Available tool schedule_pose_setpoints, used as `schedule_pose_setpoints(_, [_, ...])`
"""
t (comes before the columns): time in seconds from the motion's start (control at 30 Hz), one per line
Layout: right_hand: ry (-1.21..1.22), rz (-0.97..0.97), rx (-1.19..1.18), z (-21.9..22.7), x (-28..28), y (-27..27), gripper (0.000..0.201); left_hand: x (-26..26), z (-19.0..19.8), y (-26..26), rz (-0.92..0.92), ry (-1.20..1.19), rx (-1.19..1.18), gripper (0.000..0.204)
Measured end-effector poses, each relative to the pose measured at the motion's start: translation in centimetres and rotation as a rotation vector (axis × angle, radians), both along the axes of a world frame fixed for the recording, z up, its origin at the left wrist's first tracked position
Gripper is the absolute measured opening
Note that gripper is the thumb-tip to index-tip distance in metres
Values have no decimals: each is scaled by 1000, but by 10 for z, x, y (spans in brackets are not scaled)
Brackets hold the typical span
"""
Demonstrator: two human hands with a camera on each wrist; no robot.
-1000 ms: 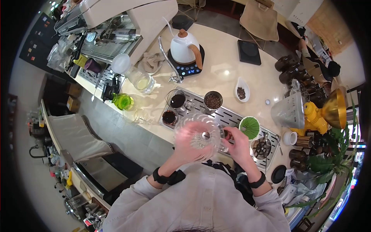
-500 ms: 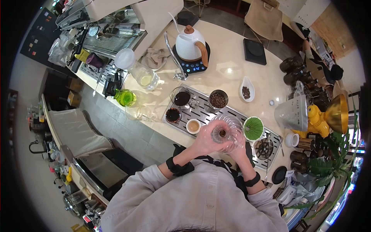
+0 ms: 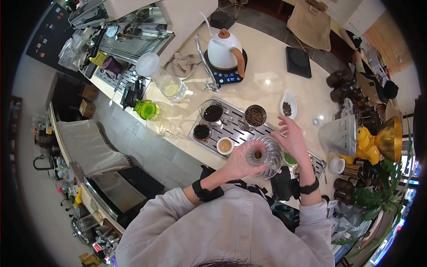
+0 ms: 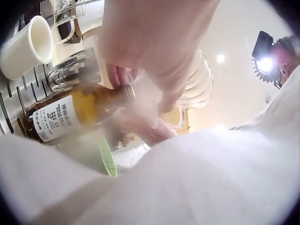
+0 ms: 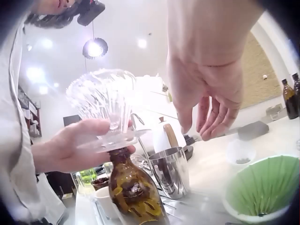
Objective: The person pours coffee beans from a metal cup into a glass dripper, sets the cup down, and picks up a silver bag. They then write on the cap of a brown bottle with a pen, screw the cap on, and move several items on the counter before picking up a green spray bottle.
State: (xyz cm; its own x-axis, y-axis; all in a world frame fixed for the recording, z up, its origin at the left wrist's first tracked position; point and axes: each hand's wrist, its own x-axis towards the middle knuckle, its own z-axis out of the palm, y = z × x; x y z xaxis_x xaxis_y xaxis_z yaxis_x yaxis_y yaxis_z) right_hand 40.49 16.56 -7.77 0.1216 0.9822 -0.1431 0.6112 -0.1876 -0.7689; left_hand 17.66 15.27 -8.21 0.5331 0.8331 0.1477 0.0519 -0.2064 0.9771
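Observation:
My left hand [image 3: 241,163] grips a clear ribbed glass coffee dripper [image 3: 269,161] near its base. In the right wrist view, the dripper's round base sits right at the mouth of a brown glass bottle [image 5: 136,192] with a white label, seen in the left wrist view. My right hand [image 3: 294,141] is apart from the dripper, its fingers relaxed and holding nothing. Below it a green ribbed dripper [image 5: 267,187] stands, partly covered by the hand in the head view. Nearby is a metal cup of coffee beans [image 3: 255,116].
On the slotted metal tray [image 3: 238,135] stand a white cup of coffee [image 3: 225,145], a glass server [image 3: 213,112] and a small dark-filled glass [image 3: 201,131]. Behind are a white kettle [image 3: 223,51] and a white dish of beans [image 3: 288,106]. A yellow grinder [image 3: 367,144] stands right.
The glass dripper has moved right, from above the tray's front, and its opening has tipped. My right hand has let go of it and moved up and right.

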Motion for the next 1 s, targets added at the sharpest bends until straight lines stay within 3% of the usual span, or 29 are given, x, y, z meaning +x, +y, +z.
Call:
schedule_pose_setpoints(0.13, [-6, 210, 78, -30, -14, 31, 82, 0, 0, -1, 16, -20, -24, 49])
schedule_pose_setpoints(0.23, [0, 253, 196, -43, -27, 48, 85, 0, -1, -3, 25, -9, -12, 48])
schedule_pose_setpoints(0.33, [159, 265, 111, -42, -32, 57, 83, 1, -6, -2, 22, -14, 21, 48])
schedule_pose_setpoints(0.47, [133, 196, 132, -45, -32, 59, 81, 1, -4, -2, 22, -20, 22, 47])
schedule_pose_setpoints(0.6, [68, 27, 283, -11, -24, 49, 78, 1, -4, -2, 24, 4, 13, 47])
schedule_pose_setpoints(0.73, [59, -138, 401, 53, -4, 23, 75, 2, -6, -3, 17, 21, 34, 47])
schedule_pose_setpoints(0.83, [30, -186, 528, 85, 9, -4, 76, 3, -11, -3, 6, -4, 23, 48])
schedule_pose_setpoints(1.0, [-252, -109, 550, 127, 12, -48, 77, 2, -11, -3, 0, -6, 30, 47])
